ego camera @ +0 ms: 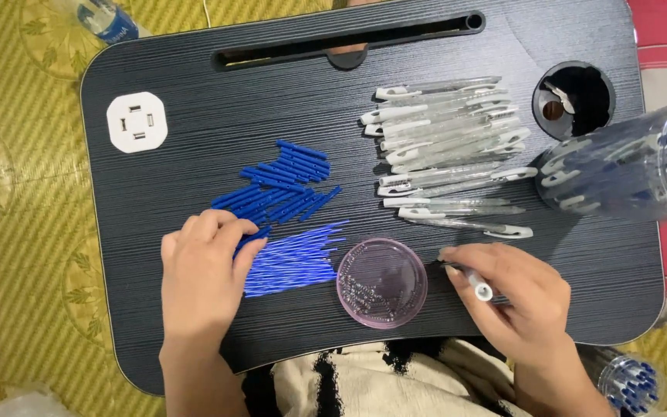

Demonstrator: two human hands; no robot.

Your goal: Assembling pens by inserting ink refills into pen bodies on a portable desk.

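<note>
Here, from the head view, the left hand [202,270] pinches a blue pen part [250,239] at the edge of its pile, and the right hand [515,297] is closed round a clear pen barrel [479,287] beside the round pink dish [382,283] (tiny springs inside, it seems). A careless knock could tip that dish and scatter them over the dark surface [194,170].

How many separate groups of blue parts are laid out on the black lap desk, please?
2: the thick blue pieces left of centre, and the thin blue refills just below them, beside the left hand. Further parts may be hidden under that hand.
</note>
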